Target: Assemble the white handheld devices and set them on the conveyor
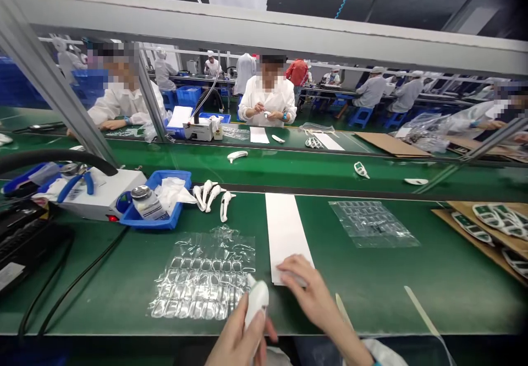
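Observation:
My left hand (241,336), closed, grips a white curved plastic part (258,301) at the front edge of the bench. My right hand (307,291) has its fingers apart and slightly bent, over the near end of a white paper strip (286,228); whether the fingertips touch the paper I cannot tell. Just left of the held part lies a clear plastic sheet with rows of pockets (200,280). Several similar white parts (212,195) rest farther back, beside a blue tray (175,220).
The blue tray contains a metal-topped jar (146,203) and white tissues (173,192). Blue-handled pliers (76,185) lie on a white box (124,190) at left. A second pocketed sheet (371,223) and cardboard with parts (495,223) are at right. A co-worker (268,99) sits across the green belt (280,170).

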### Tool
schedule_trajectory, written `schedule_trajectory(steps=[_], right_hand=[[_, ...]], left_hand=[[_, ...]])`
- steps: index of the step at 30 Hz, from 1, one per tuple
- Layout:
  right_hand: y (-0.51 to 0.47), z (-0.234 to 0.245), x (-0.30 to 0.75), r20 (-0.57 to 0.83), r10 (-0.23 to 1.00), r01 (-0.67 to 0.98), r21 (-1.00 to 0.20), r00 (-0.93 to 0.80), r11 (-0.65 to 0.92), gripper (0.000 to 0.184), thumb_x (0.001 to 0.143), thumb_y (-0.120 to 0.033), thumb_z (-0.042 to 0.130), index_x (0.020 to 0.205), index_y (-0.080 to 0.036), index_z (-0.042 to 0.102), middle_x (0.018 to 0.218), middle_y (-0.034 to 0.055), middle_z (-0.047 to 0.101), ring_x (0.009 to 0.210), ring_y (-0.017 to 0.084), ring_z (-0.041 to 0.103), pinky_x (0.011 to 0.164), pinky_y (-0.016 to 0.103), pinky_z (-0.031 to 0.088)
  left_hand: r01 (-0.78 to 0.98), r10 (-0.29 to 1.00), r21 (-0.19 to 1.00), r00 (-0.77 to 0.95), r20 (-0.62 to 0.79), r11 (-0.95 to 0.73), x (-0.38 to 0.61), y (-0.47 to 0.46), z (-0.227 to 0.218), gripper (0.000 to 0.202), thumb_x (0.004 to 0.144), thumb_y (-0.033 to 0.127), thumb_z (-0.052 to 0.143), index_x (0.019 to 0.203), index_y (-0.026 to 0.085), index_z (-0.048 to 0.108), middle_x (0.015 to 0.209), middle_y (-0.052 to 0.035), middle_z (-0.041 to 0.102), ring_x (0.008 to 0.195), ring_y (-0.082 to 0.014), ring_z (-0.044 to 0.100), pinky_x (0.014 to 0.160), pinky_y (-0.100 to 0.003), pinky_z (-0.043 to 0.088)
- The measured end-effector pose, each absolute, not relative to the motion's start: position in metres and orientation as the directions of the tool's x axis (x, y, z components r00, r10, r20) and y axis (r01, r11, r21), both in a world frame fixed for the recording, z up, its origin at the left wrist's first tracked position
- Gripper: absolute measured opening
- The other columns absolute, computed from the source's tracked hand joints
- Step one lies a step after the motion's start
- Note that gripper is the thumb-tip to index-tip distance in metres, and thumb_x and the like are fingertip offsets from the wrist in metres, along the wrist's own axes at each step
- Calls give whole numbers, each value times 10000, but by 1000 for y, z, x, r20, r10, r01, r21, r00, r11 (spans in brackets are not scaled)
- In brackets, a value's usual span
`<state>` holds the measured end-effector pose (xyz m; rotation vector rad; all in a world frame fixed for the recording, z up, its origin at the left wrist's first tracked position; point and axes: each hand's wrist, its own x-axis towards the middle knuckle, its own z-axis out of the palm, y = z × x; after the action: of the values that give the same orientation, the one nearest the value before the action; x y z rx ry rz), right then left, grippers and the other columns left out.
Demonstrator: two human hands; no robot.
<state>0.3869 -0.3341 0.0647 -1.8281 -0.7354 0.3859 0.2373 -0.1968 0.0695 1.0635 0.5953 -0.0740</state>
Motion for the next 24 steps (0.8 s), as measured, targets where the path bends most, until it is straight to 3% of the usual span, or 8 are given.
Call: schedule_trajectory(steps=[1, 3, 6, 9, 17, 21, 24], right_hand=[[-339, 62, 404, 124, 632, 376, -883, 765, -282, 180, 874, -352, 599, 904, -257, 750, 878, 65, 648, 899, 258, 561, 876, 401, 387], [-345, 52, 428, 147, 635, 449, -824, 759, -346, 159, 863, -313, 596, 872, -253, 743, 833, 52, 622, 855, 251, 549, 827, 387, 388], [-347, 39, 442, 108, 674, 477, -787, 731, -391, 140, 856, -268, 597, 859, -248, 735, 843, 44, 620, 858, 243, 553, 814, 376, 374], [-345, 36, 443, 88, 686, 479, -779, 722, -405, 126, 852, -248, 593, 841, -242, 719, 841, 34, 616, 859, 235, 556, 811, 368, 367], [-336, 39, 443, 61, 686, 519, -702, 725, -487, 128, 850, -203, 511, 731, -207, 559, 800, 21, 583, 805, 213, 518, 764, 364, 338], [-341, 46, 435, 108, 585, 382, -848, 804, -367, 200, 881, -323, 505, 716, -211, 517, 705, -10, 524, 693, 180, 477, 687, 314, 348], [-339, 67, 416, 31, 590, 201, -954, 806, -224, 258, 891, -403, 535, 722, -208, 518, 657, -25, 476, 628, 157, 448, 606, 275, 353]], left_hand=[[296, 218, 821, 869, -443, 489, 251, -198, 73, 588, 748, 606, 636, 1160, 188, 600, 796, -60, 676, 556, -153, 557, 504, -266, 464], [229, 291, 884, 885, -364, 408, 277, -200, 75, 519, 754, 597, 635, 996, 138, 646, 835, -95, 665, 700, -196, 616, 590, -286, 508], [173, 392, 909, 860, -327, 378, 301, -205, 69, 470, 752, 569, 655, 958, 146, 665, 895, -116, 683, 853, -243, 630, 783, -347, 511], [141, 455, 904, 826, -333, 404, 306, -213, 59, 428, 715, 536, 711, 945, 176, 685, 856, -94, 694, 875, -256, 628, 876, -346, 456], [151, 461, 905, 820, -340, 399, 304, -215, 54, 451, 720, 545, 699, 985, 181, 671, 915, -105, 702, 900, -266, 630, 889, -340, 445], [189, 435, 898, 823, -366, 398, 304, -214, 56, 479, 736, 585, 661, 977, 171, 662, 957, -110, 688, 926, -246, 622, 867, -324, 453], [209, 379, 863, 832, -404, 460, 301, -214, 60, 582, 734, 696, 568, 942, 158, 643, 839, -76, 675, 672, -183, 614, 646, -293, 485]])
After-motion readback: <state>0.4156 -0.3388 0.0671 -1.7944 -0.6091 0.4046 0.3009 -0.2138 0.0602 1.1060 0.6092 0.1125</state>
